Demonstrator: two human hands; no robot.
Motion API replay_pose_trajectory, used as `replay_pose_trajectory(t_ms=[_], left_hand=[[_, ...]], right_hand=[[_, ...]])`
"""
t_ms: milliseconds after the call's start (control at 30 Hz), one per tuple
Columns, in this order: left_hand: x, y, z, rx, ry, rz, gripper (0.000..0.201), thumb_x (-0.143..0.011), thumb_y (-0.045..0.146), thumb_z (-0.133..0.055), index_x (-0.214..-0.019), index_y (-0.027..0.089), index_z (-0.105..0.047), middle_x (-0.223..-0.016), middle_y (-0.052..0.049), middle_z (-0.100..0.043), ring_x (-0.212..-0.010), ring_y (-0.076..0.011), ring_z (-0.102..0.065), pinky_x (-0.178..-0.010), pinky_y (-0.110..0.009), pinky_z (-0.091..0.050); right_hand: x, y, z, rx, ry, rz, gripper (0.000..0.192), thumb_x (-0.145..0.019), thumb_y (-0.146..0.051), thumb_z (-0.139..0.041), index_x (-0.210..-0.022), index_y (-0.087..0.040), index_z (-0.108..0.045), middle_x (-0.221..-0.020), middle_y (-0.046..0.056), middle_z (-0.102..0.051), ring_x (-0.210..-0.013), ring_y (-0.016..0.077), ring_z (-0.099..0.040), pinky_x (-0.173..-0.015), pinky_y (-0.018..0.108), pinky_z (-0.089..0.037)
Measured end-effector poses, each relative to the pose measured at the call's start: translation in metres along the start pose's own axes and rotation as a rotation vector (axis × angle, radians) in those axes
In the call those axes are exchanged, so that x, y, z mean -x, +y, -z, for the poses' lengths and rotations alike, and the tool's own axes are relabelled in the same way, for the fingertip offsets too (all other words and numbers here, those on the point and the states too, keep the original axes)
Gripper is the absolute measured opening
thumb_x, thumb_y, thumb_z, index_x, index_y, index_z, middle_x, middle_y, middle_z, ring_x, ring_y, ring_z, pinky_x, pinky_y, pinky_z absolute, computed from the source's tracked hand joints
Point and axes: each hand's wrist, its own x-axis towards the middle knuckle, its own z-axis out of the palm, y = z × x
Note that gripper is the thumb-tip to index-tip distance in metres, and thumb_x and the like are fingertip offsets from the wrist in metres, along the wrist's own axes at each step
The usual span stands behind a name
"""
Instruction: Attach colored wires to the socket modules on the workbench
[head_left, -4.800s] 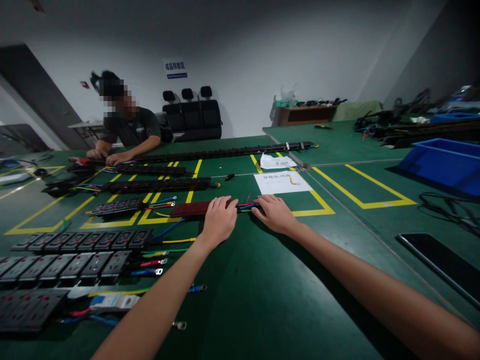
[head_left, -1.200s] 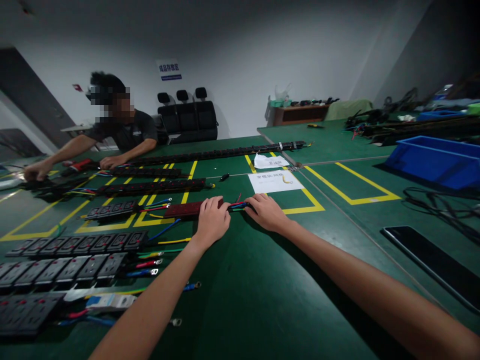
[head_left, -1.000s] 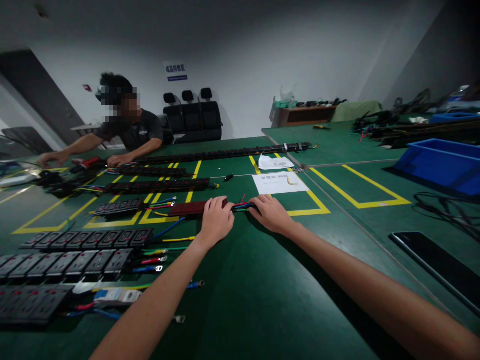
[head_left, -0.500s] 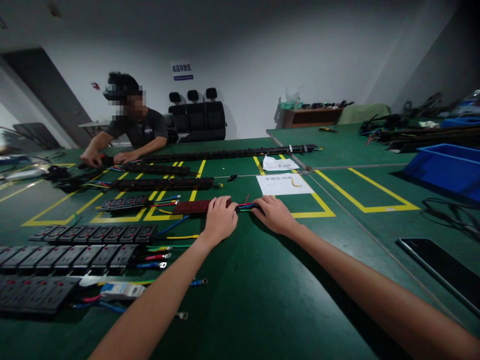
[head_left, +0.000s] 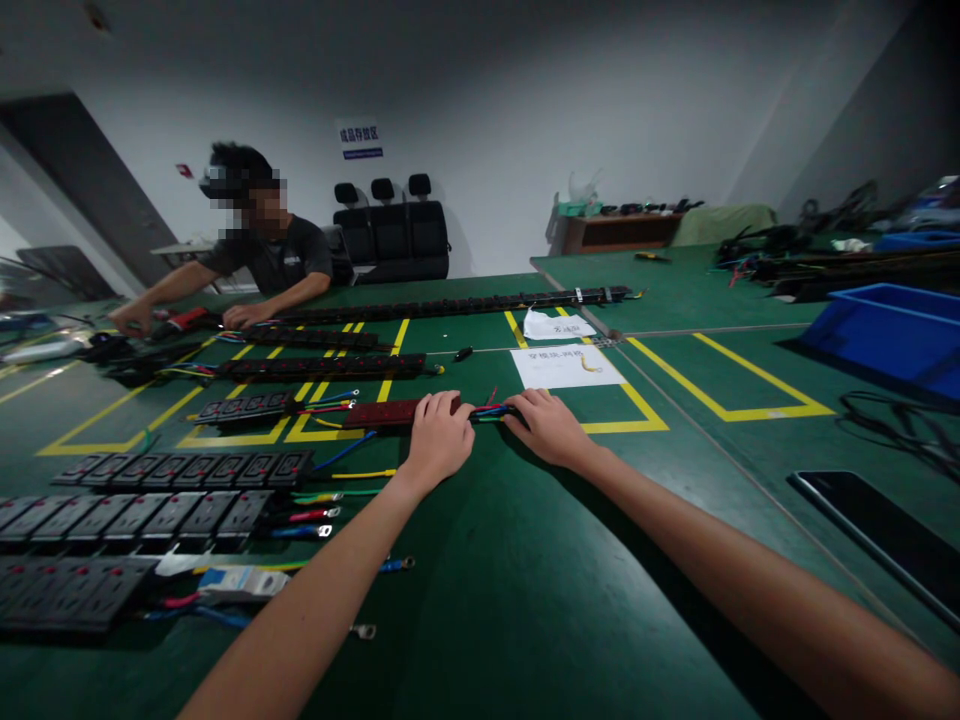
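Observation:
In the middle of the table lies a dark red strip (head_left: 380, 414), apparently a socket strip, with coloured wires (head_left: 489, 411) coming out of its right end. My left hand (head_left: 441, 437) is closed over that right end, the fingers curled across its far side. My right hand (head_left: 549, 425) grips the wires a short way to the right, its fingertips covering their ends. Left of the red strip sits a short black socket strip (head_left: 246, 408) with wires ending in ring terminals.
More black socket strips (head_left: 180, 468) with wire leads lie at the left. A white paper (head_left: 566, 368) is just beyond my right hand. A phone (head_left: 877, 535) and a blue bin (head_left: 892, 335) are at the right. Across the table sits a co-worker (head_left: 277, 265) holding a red tool (head_left: 187, 320).
The co-worker's one hand has moved away to the left, off the red tool. My hands keep their places on the red strip and the wires; the view has shifted slightly.

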Motion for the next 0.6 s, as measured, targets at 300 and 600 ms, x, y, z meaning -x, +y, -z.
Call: replay_pose_trajectory(t_ms=[300,600], left_hand=[[0.0000,0.0000,-0.0032,-0.007,0.011,0.001,0.033,-0.098,0.024,-0.053,-0.122,0.021,-0.074,-0.138,-0.014,-0.064,-0.131,-0.0305,-0.056,-0.118,-0.053,-0.040],[-0.0003,-0.0003,-0.0012,0.000,-0.003,0.002,0.033,-0.099,0.024,-0.051,-0.123,0.020,-0.073,-0.138,-0.014,-0.064,-0.132,-0.0304,-0.056,-0.119,-0.053,-0.040]], right_hand=[[0.0004,-0.0006,0.0002,0.004,0.004,-0.001,0.026,-0.105,-0.036,-0.051,-0.115,-0.019,-0.068,-0.108,0.012,-0.069,-0.103,0.0277,-0.061,-0.086,0.038,-0.045],[-0.0002,-0.0006,0.0009,-0.001,-0.002,-0.004,0.026,-0.105,-0.036,-0.051,-0.115,-0.020,-0.068,-0.109,0.012,-0.070,-0.105,0.0279,-0.061,-0.088,0.038,-0.045]])
